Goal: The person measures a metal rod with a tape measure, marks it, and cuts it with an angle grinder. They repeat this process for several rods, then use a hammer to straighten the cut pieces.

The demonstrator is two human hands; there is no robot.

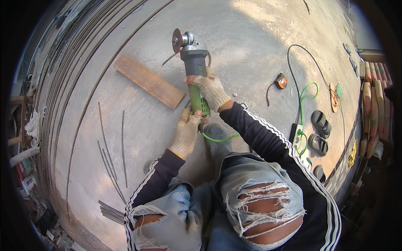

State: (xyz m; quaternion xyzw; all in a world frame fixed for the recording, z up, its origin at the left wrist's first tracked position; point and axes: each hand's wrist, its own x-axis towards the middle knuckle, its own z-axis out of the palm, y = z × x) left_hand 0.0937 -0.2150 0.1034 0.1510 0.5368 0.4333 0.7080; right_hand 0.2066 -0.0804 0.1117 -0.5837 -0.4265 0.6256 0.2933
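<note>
A green and black angle grinder (195, 67) is held up in front of my knees, its head pointing away from me. Its reddish-brown cutting disc (177, 40) stands on edge at the far left end. My right hand (211, 91), in a knitted glove, wraps round the middle of the body. My left hand (186, 131), gloved too, closes on the rear end, where the green cord (220, 139) comes out. Just left of the grinder a wooden board (148, 80) lies slantwise on the concrete floor. A thin rod (171, 57) shows beside the disc, partly hidden.
Long steel bars (109, 67) run along the left. Several short cut rods (112, 167) lie nearer me. At right are a tape measure (280, 81), a power strip (296, 138) with green and black cords, sandals (320, 124) and stacked sacks (372, 108).
</note>
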